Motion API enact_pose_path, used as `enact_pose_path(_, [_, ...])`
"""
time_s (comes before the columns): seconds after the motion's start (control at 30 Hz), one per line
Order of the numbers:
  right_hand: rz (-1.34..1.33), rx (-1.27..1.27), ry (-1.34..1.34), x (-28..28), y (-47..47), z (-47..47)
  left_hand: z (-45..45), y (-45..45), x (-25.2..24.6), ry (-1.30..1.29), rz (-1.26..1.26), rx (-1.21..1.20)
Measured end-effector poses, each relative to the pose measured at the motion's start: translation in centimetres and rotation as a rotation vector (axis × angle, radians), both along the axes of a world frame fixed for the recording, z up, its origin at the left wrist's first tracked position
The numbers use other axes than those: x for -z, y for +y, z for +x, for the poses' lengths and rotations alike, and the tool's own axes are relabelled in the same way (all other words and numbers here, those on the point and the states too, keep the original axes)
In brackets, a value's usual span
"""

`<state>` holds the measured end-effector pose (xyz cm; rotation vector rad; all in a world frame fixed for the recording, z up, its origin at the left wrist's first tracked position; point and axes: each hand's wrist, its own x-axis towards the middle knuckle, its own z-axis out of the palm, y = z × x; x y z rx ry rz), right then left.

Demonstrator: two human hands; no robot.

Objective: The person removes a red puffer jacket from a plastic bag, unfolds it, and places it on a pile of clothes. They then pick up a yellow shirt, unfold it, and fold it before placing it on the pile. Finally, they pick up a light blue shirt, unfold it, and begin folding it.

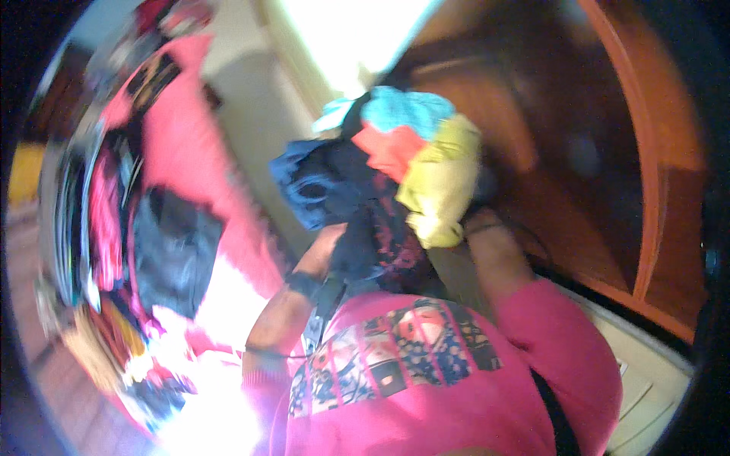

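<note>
I carry a loose bundle of clothes before my chest. It holds a dark blue garment, a turquoise garment, a coral cloth, a yellow garment and a dark cloth with a pink pattern. My left hand is tucked under the blue and dark pieces, its fingers hidden; only the wrist and forearm show. On the other side, my right hand supports the bundle by the lower end of the yellow garment, its fingers mostly hidden.
To the left is a bed with a pink cover. On it lie a dark garment and a row of folded clothes, blurred. A brown wooden wardrobe stands at the right. Strong light comes through an opening ahead.
</note>
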<state>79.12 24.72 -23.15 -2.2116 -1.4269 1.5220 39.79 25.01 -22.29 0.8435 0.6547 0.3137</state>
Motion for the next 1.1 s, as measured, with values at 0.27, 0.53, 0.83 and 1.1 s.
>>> enact_pose_path(0.27, [-0.050, -0.010, 0.274, -5.1, 7.4, -16.7, -11.4, -2.4, -1.6, 0.273, 0.559, 0.132])
enact_pose_path(0.53, [-0.027, -0.159, 0.524, -14.1, 6.5, -32.4, -21.1, -10.5, -11.0, -0.091, 0.425, -0.819])
enact_pose_path(0.83, [-0.211, -0.324, 0.919, -17.4, 9.4, -56.2, -38.9, -21.0, -11.0, -0.681, -0.238, -1.141])
enact_pose_path(1.1, [-0.082, -0.037, 0.598, -9.3, 9.5, -67.8, -52.1, -30.5, 1.3, 0.374, -0.230, -2.070])
